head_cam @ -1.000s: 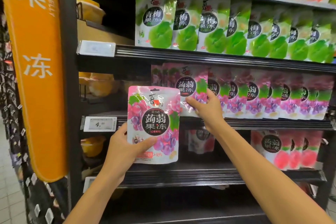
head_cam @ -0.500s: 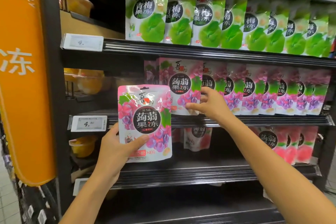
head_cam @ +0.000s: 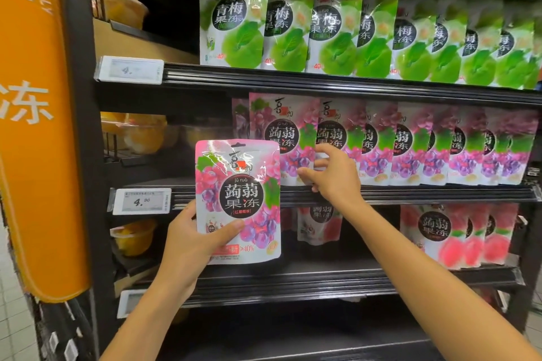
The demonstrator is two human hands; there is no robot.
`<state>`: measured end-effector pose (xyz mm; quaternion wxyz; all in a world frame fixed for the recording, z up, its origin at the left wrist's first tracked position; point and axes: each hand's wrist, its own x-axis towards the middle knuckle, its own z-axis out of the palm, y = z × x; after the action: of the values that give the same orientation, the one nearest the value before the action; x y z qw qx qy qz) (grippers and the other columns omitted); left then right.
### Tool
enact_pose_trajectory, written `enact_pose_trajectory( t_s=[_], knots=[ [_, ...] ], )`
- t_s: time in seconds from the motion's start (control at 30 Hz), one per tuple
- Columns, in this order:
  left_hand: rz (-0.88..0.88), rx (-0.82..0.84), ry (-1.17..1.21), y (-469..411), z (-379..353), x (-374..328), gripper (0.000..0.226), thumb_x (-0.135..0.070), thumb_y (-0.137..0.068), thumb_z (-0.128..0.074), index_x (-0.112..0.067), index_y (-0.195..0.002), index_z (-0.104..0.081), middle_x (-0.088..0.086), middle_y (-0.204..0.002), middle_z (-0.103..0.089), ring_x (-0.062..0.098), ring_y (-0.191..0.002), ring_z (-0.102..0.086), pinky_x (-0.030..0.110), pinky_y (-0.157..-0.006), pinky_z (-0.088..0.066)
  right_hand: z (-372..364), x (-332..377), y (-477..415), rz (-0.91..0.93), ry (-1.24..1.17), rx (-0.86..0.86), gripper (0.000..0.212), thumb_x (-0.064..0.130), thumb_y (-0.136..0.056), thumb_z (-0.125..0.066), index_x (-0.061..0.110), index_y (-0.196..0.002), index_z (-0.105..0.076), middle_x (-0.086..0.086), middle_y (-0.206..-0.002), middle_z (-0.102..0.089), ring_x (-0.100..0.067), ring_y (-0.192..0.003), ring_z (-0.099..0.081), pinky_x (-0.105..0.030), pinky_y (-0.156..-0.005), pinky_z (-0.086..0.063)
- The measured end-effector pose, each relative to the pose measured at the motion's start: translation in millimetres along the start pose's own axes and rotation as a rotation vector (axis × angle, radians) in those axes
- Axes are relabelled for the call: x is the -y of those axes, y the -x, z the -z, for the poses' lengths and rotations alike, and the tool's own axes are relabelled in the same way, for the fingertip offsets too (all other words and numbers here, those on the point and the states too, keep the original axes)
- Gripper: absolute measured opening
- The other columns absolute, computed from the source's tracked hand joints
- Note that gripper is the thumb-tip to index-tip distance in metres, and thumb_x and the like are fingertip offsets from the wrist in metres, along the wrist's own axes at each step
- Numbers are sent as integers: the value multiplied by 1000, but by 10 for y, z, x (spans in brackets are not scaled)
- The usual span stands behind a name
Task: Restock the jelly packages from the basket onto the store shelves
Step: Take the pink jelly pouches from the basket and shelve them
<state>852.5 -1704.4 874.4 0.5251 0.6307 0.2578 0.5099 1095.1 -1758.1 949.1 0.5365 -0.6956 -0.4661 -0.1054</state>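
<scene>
Grips a grape jelly pouch (head_cam: 239,202) in the left hand (head_cam: 190,240), upright and face-on, with the thumb laid across the lower front and the fingers tucked behind. Holds it in the air on the near side of the middle shelf (head_cam: 410,193), left of the stocked row, covering part of that shelf's front rail in view. Reaches forward with the right hand (head_cam: 334,176) to the front shelf pouch (head_cam: 281,132), the leftmost full-faced one of the grape row (head_cam: 440,143) standing on the middle shelf. Pinches its lower right edge, thumb on the face and fingers curled round the side. On the upper shelf (head_cam: 322,76), a row of green plum pouches (head_cam: 352,26), overlapped like tiles toward the right. On the lower shelf (head_cam: 322,275), pink peach pouches (head_cam: 457,237) at the right and a single pouch (head_cam: 319,223) further back, partly hidden behind the right forearm. At the left ends of the shelf rails, two white price tags (head_cam: 140,201), one above the other. Behind them, in the far left bays, yellow jelly cups (head_cam: 137,132). Along the left edge, a tall orange sign (head_cam: 35,126) with white lettering. No basket anywhere in view.
</scene>
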Motion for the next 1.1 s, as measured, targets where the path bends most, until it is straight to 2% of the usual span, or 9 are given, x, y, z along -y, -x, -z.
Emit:
enact_pose_trajectory(
  t_s=[0.13, 0.27, 0.33, 0.5, 0.67, 0.8, 0.87, 0.97, 1.1],
  knots=[
    [3, -6, 5, -7, -12, -47, 54, -18, -66, -83, -20, -116, -62, 7, -108, -74, 28, -99, -71, 56, -86, -56, 77, -41, 0, 14, -86, -9, 41, 22, -83, -78, 18, -121, -62, 4, -87, -72, -15, -54, -69, -37, -63, -61],
    [0, -1, 11, -9, -75, -82, 51, -14, -72, -81, -18, -119, -61, 8, -110, -73, 28, -100, -70, 56, -88, -56, 150, -20, 51, 111, -54, -134, 28, 23, -86, -75, 19, -111, -65, 7, -90, -69, -3, -81, -63, -18, -74, -49],
    [-8, 8, 14, -27, -106, -100, 50, -14, -73, -81, -17, -119, -62, 8, -109, -73, 28, -100, -71, 56, -88, -56, 169, 62, 123, 163, -87, -144, 14, 25, -88, -71, 23, -100, -67, 10, -85, -67, 0, -79, -60, -14, -70, -45],
    [-65, 39, 19, -123, -177, -183, 57, -25, -66, -83, -18, -118, -63, 7, -109, -74, 28, -100, -71, 56, -88, -56, 143, 330, 349, -56, -467, 539, 19, 41, -88, -70, 24, -95, -73, 3, -86, -76, -9, -71, -72, -23, -57, -58],
    [-127, 42, 30, -308, -218, -324, 69, -37, -64, -81, -16, -125, -57, 4, -114, -71, 22, -102, -71, 52, -90, -56, 41, 454, 274, -106, -540, 495, 10, 22, -84, -76, 16, -92, -73, 5, -70, -73, -2, -55, -64, -18, -47, -47],
    [-376, -111, -151, -354, -219, -444, 72, -52, -75, -68, -23, -134, -40, -13, -128, -50, 1, -111, -56, 14, -87, -49, -22, 579, 83, -128, -565, 385, 7, 22, -83, -78, 16, -85, -74, 0, -75, -75, -12, -65, -69, -25, -52, -51],
    [-527, -154, -341, -347, -221, -435, 55, -44, -87, -64, -25, -134, -43, -11, -132, -46, 1, -116, -48, 4, -85, -40, -98, 650, 20, -143, -565, 340, 11, 20, -83, -78, 13, -89, -74, -6, -79, -74, -18, -66, -66, -29, -54, -50],
    [-617, -106, -583, -355, -275, -351, 42, -31, -94, -58, -27, -135, -48, -6, -142, -44, 8, -130, -41, 21, -106, -38, -224, 731, -48, -127, -555, 246, 12, 17, -83, -78, 11, -92, -73, -3, -76, -71, -10, -52, -58, -23, -43, -41],
    [-459, -22, -796, -394, -354, -248, 53, -35, -98, -53, -33, -148, -36, -2, -162, -20, 16, -150, -16, 42, -123, -18, -388, 766, -65, -100, -586, 208, 8, 13, -84, -77, 13, -89, -71, 1, -77, -72, 0, -59, -66, -13, -50, -47]
  ],
)
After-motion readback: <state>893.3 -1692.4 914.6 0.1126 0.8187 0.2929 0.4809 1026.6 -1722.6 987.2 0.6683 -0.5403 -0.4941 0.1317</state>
